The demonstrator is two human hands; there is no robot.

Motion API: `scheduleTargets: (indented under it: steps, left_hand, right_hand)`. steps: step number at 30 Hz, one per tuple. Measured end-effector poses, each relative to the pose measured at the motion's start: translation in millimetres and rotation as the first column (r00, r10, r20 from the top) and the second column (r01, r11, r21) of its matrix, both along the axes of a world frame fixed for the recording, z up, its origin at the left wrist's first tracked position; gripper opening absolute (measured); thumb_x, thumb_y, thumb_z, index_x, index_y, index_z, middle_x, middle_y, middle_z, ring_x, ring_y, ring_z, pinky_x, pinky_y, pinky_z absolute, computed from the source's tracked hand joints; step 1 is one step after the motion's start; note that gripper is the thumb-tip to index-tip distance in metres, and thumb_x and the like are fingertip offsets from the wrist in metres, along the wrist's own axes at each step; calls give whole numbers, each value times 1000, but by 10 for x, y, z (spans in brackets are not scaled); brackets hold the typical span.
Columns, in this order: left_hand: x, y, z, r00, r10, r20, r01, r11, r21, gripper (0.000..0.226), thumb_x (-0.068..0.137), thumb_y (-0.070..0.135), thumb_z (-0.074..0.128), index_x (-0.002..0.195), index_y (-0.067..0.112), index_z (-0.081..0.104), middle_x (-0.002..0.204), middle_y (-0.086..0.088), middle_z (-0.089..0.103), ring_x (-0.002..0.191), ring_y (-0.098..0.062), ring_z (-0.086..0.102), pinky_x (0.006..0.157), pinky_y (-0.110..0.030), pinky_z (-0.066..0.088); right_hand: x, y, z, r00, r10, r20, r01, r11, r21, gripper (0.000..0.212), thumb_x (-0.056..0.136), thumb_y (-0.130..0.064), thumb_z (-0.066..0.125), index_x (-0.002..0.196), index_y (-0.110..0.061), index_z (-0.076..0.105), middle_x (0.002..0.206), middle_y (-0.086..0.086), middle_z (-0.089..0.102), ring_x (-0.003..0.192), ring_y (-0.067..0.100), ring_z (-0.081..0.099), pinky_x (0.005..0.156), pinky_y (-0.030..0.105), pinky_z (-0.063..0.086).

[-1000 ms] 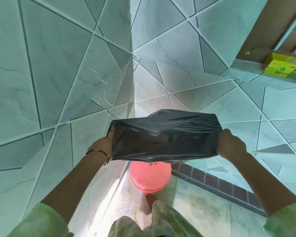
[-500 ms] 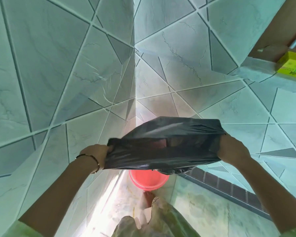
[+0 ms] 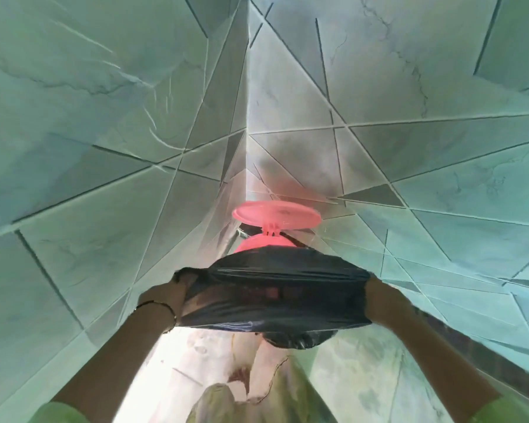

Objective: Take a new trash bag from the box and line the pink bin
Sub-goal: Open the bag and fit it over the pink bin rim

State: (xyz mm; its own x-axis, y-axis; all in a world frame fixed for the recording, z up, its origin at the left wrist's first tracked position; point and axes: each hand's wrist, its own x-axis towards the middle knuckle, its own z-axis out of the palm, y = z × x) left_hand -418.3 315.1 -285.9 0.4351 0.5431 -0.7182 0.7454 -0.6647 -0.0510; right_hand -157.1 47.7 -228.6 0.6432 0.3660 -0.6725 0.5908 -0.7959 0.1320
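I hold a black trash bag (image 3: 275, 297) stretched wide between both hands, its mouth pulled open. My left hand (image 3: 165, 296) grips its left edge and my right hand (image 3: 382, 300) grips its right edge. Just beyond and below the bag stands the pink bin (image 3: 261, 243) in the wall corner, mostly hidden by the bag. Its round pink lid (image 3: 276, 214) is flipped up on its hinge. The bag box is out of view.
Tiled walls (image 3: 104, 148) meet in a corner right behind the bin and close in on both sides. A dark tiled ledge (image 3: 486, 346) runs along the right. My feet and pale floor (image 3: 214, 352) lie below the bag.
The view has dipped down and closer to the bin. The bin's lid now stands open. Both hands have lowered the stretched bag toward the bin. The yellow box has left the frame.
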Motion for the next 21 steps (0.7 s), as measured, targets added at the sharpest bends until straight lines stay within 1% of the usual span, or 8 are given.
scheduleTargets:
  steps: [4,6,9,12,14,17,19,21]
  left_hand:
    - [76,65,-374,966,255,44,-256,966,29,45,96,32,31,138,15,37,125,-15,59,110,-33,58,87,-32,43]
    - [155,84,-455,960,275,44,-277,961,23,56,94,30,38,145,13,23,128,-16,56,112,-35,57,92,-36,44]
    - [295,81,-413,968,246,43,-247,968,40,85,86,20,52,148,14,-6,126,-15,56,106,-38,59,86,-41,47]
    - [356,55,-376,950,271,156,-281,958,49,88,81,17,56,147,20,-3,129,-11,52,95,-41,62,81,-44,49]
    - [380,61,-367,931,301,205,-320,945,64,86,82,19,58,146,20,1,140,-8,42,92,-42,62,79,-45,49]
    - [402,46,-411,916,319,242,-347,934,83,80,85,25,57,146,18,6,148,-6,33,93,-42,62,79,-46,49]
    - [408,33,-490,912,329,246,-354,933,64,77,86,29,55,146,18,8,148,-6,33,94,-43,61,81,-48,49]
    - [398,18,-571,913,342,222,-357,933,32,80,85,28,57,147,19,8,153,-4,26,96,-43,61,84,-48,48]
  right_hand:
    - [134,163,-432,996,-84,-26,87,988,129,46,87,-7,48,132,-13,44,145,4,45,103,34,63,86,43,53]
    - [185,276,-577,994,-102,-49,109,978,178,49,82,-3,51,131,-13,46,146,4,44,95,35,65,81,42,54]
    - [209,491,-659,995,-81,-52,92,963,254,53,78,1,50,131,-7,47,148,4,41,90,39,65,79,42,53]
    - [125,699,-667,992,-2,-125,40,953,302,28,77,3,48,102,-6,55,123,12,56,82,34,61,76,37,51]
    - [-4,803,-717,972,45,-231,36,942,334,26,75,5,47,99,-4,56,107,15,61,89,34,62,79,40,53]
    - [-282,885,-835,889,145,-434,57,906,419,43,77,1,48,117,-13,54,114,12,62,108,31,57,95,43,49]
    - [-478,925,-911,822,208,-530,49,901,430,54,79,-1,49,132,-14,50,130,8,58,122,26,50,109,32,35]
    - [-661,939,-979,755,289,-589,20,887,461,58,77,0,52,133,-14,51,135,7,56,126,21,48,105,22,30]
